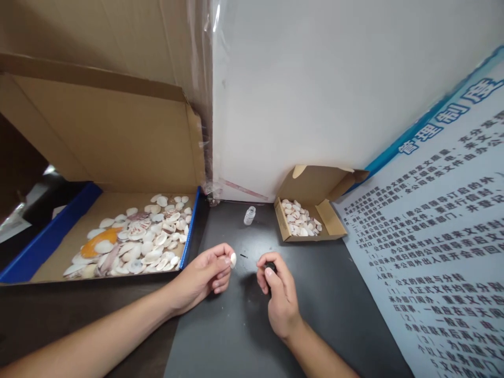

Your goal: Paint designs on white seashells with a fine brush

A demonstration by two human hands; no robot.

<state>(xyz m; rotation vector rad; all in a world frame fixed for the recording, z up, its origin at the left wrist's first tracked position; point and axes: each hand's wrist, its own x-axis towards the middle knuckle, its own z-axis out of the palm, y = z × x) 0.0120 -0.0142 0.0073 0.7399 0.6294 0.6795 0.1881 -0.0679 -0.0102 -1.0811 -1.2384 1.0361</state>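
Between the thumb and forefinger of my left hand (210, 270) is a small white seashell (233, 259), held above the dark table. My right hand (280, 294) is closed round a small black object (271, 266); only its dark end shows, so its kind cannot be made out. The two hands are apart, with a short dark mark (244, 256) on the table between them. Beyond them a small clear glass bottle (249, 216) leans or lies on the surface; whether it has a cap cannot be made out.
A large blue-edged cardboard box (91, 193) at the left holds many seashells (147, 244) and a bigger orange shell (100, 241). At the back right stands a small open carton (326, 218) of similar shells. A white wall (315, 94) and a printed poster (433, 210) border the table (220, 336).
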